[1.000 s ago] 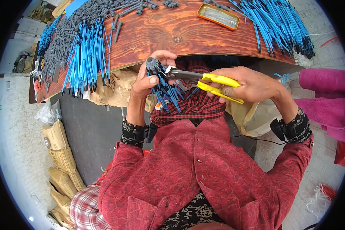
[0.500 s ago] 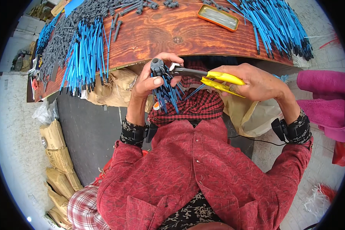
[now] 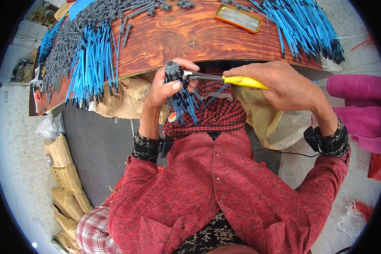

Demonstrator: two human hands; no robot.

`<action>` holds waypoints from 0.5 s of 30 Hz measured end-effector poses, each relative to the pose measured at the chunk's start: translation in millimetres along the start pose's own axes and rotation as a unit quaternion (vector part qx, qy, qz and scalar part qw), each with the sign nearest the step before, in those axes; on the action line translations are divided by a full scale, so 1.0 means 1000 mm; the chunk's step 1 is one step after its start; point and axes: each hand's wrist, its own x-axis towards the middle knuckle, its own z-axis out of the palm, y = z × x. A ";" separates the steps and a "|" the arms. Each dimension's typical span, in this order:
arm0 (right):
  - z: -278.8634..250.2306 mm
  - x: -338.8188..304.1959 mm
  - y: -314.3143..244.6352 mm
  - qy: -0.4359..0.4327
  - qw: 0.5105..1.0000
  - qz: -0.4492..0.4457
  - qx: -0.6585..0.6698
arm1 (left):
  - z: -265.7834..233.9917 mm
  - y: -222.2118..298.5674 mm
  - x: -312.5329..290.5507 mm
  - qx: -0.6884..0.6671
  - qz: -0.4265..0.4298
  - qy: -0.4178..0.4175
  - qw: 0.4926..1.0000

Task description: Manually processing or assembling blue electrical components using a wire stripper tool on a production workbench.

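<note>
Above my lap, my left hand (image 3: pixel 161 89) grips a grey plastic fitting (image 3: pixel 171 67) with a round open end facing up. Several dark and blue thin rods (image 3: pixel 186 103) hang below it past my fingers. My right hand (image 3: pixel 285 86) is closed round the yellow-handled pliers (image 3: pixel 244 81). Their jaws point left and meet a small white piece (image 3: pixel 186 75) at the side of the fitting. Whether the white piece is fixed to the fitting or pinched by my left fingers I cannot tell. Parts of the fitting are hidden behind my left thumb.
The wooden table (image 3: pixel 190 34) spans the far side. It bears heaped grey plastic parts (image 3: pixel 63 57), blue rods with black tips (image 3: pixel 95 63), more blue rods (image 3: pixel 302 29) at right, and an orange-rimmed tin (image 3: pixel 238 18) of thin clear pieces. A thin black cable (image 3: pixel 292 152) trails at my right sleeve.
The pliers' yellow handles, spread before, are now squeezed together in my right hand. The jaws remain at the white piece. My left hand keeps its hold on the fitting.
</note>
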 end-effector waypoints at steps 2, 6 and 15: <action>-0.001 -0.001 -0.001 0.012 1.000 -0.014 -0.011 | 0.001 0.002 0.003 0.015 0.001 -0.002 1.000; -0.003 0.001 0.000 -0.011 1.000 0.010 -0.024 | 0.000 0.001 0.004 0.028 0.012 0.001 1.000; 0.015 0.016 0.004 -0.092 0.981 0.033 0.167 | 0.001 -0.002 -0.001 0.022 0.032 0.009 0.999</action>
